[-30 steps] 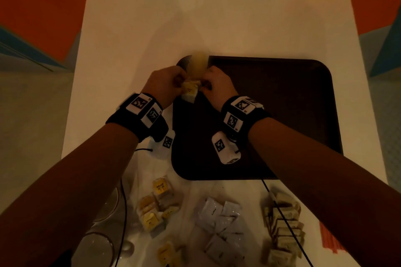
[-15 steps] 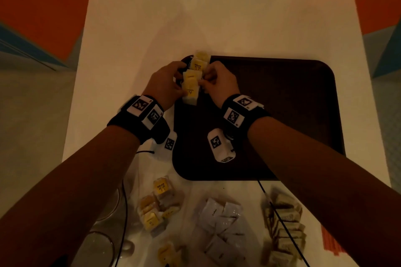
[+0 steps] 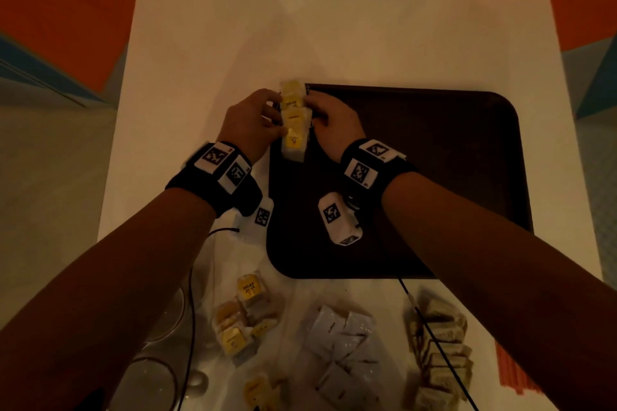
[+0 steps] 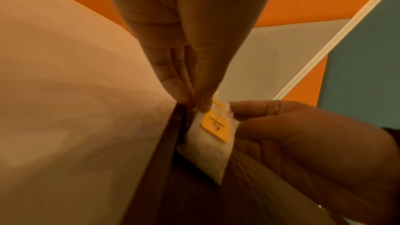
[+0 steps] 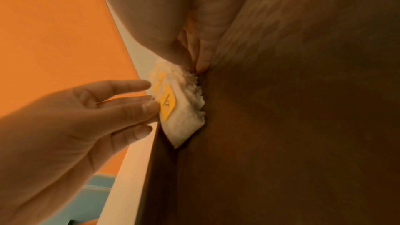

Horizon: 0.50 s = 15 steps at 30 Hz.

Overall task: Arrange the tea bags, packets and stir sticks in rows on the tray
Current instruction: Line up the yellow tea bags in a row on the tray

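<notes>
A short column of yellow-tagged tea bags [image 3: 293, 120] lies at the far left corner of the dark brown tray [image 3: 434, 160]. My left hand [image 3: 272, 117] touches the column from the left with straight fingers, and my right hand [image 3: 315, 113] touches it from the right. In the left wrist view my left fingertips [image 4: 203, 105] rest on the top of a tea bag [image 4: 207, 150], with the right hand [image 4: 249, 119] against its side. In the right wrist view the right fingertips [image 5: 201, 64] press the crimped edge of the tea bags [image 5: 186, 114], while the left hand [image 5: 149, 105] touches a yellow tag.
Near the white table's [image 3: 300, 27] front edge lie a pile of yellow-tagged tea bags [image 3: 243, 320], white packets [image 3: 344, 354], tan tea bags [image 3: 440, 344] and red stir sticks [image 3: 514, 367]. Glassware [image 3: 150, 377] stands at the front left. A black cable [image 3: 190, 310] runs there.
The clump of tea bags held between both hands has been spread into a column along the tray's left edge. Both hands have shifted slightly toward the far corner.
</notes>
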Available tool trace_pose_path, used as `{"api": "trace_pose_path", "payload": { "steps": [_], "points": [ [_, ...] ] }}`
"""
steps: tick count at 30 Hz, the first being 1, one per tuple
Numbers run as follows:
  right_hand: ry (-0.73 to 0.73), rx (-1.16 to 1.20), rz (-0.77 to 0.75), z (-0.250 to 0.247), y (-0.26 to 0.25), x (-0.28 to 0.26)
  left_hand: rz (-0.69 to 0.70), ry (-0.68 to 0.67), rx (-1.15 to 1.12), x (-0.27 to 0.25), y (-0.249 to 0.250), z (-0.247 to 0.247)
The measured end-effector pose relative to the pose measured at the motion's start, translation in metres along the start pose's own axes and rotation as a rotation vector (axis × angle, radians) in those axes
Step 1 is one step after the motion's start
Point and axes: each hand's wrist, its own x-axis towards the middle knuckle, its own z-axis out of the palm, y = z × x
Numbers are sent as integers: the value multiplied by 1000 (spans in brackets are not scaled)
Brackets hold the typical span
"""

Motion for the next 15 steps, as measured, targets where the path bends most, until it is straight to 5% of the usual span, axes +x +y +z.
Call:
{"api": "trace_pose_path", "payload": {
  "steps": [4,9,15],
  "points": [
    [143,8,78,-10,6,-7,-4,1,1,4,-1,0],
    [-41,11,112,-9,7,-18,-26,-22,-34,9,-1,0],
    [-22,18,-18,3,-1,-11,-53,72,-67,11,5,3]
  ]
}}
